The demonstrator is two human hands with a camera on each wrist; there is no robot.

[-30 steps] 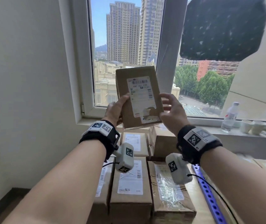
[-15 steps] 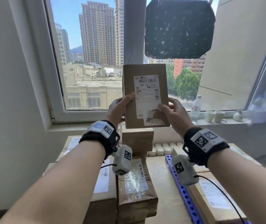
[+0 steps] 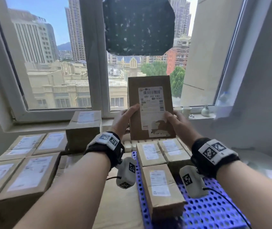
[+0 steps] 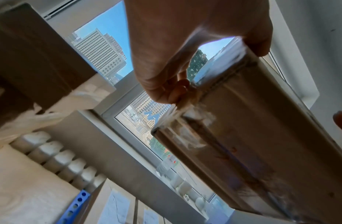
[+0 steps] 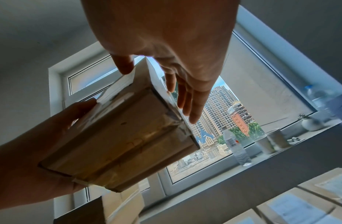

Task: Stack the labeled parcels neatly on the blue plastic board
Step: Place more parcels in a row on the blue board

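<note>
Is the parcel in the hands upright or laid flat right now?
Upright. The held parcel stands on end between left hand and right hand, label facing the camera, above the blue plastic board.

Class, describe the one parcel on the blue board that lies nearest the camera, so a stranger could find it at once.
Start at the blue perforated board on the right, below the window. Three labelled brown parcels lie flat on it; two sit side by side at the far end. The nearest parcel lies alone in front of them along the board's left edge, label up.
</note>
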